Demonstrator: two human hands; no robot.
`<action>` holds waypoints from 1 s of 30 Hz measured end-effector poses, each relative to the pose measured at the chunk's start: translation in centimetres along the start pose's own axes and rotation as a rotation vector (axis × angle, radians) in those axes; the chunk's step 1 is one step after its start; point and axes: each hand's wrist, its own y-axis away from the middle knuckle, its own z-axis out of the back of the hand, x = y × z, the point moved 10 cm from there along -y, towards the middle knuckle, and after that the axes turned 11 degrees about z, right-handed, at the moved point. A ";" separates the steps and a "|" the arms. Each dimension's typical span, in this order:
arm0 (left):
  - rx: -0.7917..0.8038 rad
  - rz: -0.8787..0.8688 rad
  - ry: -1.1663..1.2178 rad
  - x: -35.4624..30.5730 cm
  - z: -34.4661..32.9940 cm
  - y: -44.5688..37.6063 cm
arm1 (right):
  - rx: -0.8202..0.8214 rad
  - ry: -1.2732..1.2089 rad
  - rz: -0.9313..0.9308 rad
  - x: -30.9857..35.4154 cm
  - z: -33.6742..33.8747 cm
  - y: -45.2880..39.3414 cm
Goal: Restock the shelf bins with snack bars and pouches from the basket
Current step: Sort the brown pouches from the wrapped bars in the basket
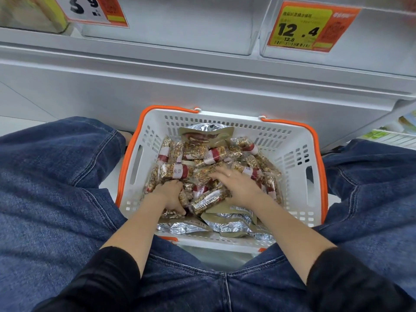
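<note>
Head view: gathering snack bars from the basket

Both hands are down in the white basket (292, 158). The left hand (171, 194) curls round snack bars (177, 171); the right hand (238, 183) lies spread flat on the pile, pouches (227, 224) beneath. Next, likely: lift a handful up to the shelf bins (180, 25).

Bright, even light falls from overhead, with only soft shadows beneath the shelf ledge (202, 70) and between the knees. Foil pouches (227, 226) in the basket (292, 154) catch small glints (no harsh glare). The wide lens bows the shelf lines toward the edges. The price tags (311, 27) and corners look slightly smeared; the centre is sharper.
</note>
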 end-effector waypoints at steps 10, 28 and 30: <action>0.126 -0.043 -0.245 1.5 -0.5 -0.8 | 0.272 0.117 -0.141 0.7 -4.3 -3.9; 0.290 0.054 0.428 1.1 -1.1 -2.1 | 0.193 -0.118 -0.039 1.7 -2.9 -7.4; 0.264 0.056 0.556 1.1 -0.3 -2.0 | 0.116 -0.162 -0.079 1.1 -2.8 -6.4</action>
